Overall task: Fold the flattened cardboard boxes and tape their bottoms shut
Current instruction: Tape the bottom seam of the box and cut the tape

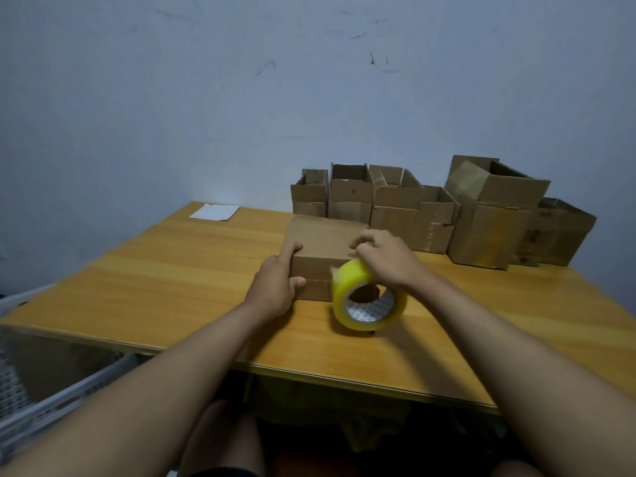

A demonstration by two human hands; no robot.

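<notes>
A small cardboard box (321, 239) lies on the wooden table (165, 273) with its closed flaps facing up. My left hand (275, 287) grips its near left corner, forefinger along the top edge and thumb against the front face. A yellow tape roll (344, 297) stands tilted on the table against the box's front right corner. My right hand (385, 256) is over the roll with fingers curled, holding its top at the box's edge. Whether a strip of tape lies on the box, I cannot tell.
Several folded open-topped boxes (395, 208) stand in a row at the back against the wall, with larger ones (492, 222) to their right. A white sheet of paper (214, 212) lies at the far left. A white perforated basket (51, 394) sits below the table's left edge.
</notes>
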